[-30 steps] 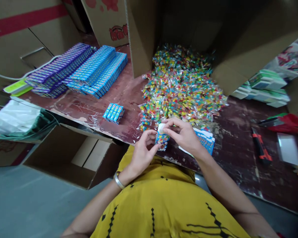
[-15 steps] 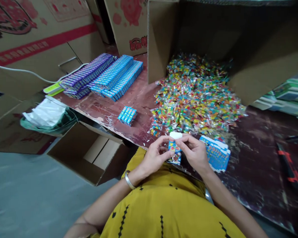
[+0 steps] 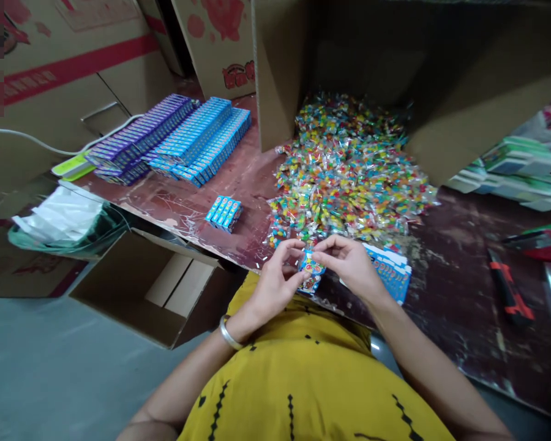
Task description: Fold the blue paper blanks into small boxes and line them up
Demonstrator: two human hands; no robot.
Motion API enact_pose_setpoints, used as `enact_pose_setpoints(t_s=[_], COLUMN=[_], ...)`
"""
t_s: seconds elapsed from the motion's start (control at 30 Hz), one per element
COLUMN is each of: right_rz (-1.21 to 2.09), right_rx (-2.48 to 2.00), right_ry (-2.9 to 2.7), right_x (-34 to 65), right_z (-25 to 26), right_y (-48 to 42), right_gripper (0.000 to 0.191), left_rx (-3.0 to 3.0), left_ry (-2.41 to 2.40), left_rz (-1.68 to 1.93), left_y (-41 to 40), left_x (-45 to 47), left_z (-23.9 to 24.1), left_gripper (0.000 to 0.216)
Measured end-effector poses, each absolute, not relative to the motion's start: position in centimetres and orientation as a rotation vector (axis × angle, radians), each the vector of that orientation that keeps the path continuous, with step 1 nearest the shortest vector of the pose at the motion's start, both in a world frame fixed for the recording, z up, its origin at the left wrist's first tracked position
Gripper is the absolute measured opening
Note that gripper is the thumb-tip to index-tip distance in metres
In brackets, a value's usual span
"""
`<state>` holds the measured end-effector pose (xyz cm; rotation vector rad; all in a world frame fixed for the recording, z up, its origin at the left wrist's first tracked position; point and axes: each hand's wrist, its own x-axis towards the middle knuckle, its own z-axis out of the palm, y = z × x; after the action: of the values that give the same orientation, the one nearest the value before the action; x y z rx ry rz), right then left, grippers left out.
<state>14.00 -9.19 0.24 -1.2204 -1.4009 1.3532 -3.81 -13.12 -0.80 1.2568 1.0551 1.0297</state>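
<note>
My left hand (image 3: pixel 278 278) and my right hand (image 3: pixel 349 263) pinch one small blue printed box (image 3: pixel 312 274) between them at the near table edge. The box's top looks closed now. Just beyond the hands lies a big heap of small clear candy packets (image 3: pixel 349 171), spilling from a large tipped cardboard carton (image 3: pixel 395 55). A stack of flat blue box blanks (image 3: pixel 392 272) rests under my right wrist. A small group of finished blue boxes (image 3: pixel 224 212) sits to the left.
Long rows of blue boxes (image 3: pixel 202 138) and purple boxes (image 3: pixel 138 138) line the far left of the table (image 3: pixel 441 275). An open empty carton (image 3: pixel 151 288) stands on the floor at left. An orange box cutter (image 3: pixel 509 294) lies at right.
The white flap that stood up at the box's top is folded down. My fingers have shifted on the box. The camera view swung slightly.
</note>
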Motion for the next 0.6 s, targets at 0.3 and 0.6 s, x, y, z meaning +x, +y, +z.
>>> enact_pose_setpoints(t_s=[0.3, 0.6], right_rz=[1.198, 0.672], right_rx=[-1.202, -1.155], right_ry=[-1.537, -2.201], right_x=[14.3, 13.8], right_z=[0.1, 0.2], right_y=[-9.4, -11.4], right_gripper=[0.024, 0.078], left_rx=[1.283, 1.13], left_ry=[1.018, 1.103], left_rz=[0.958, 1.035], left_y=[-13.0, -11.8], left_x=[-4.2, -4.7], left_z=[-0.5, -1.4], left_gripper=[0.041, 0.046])
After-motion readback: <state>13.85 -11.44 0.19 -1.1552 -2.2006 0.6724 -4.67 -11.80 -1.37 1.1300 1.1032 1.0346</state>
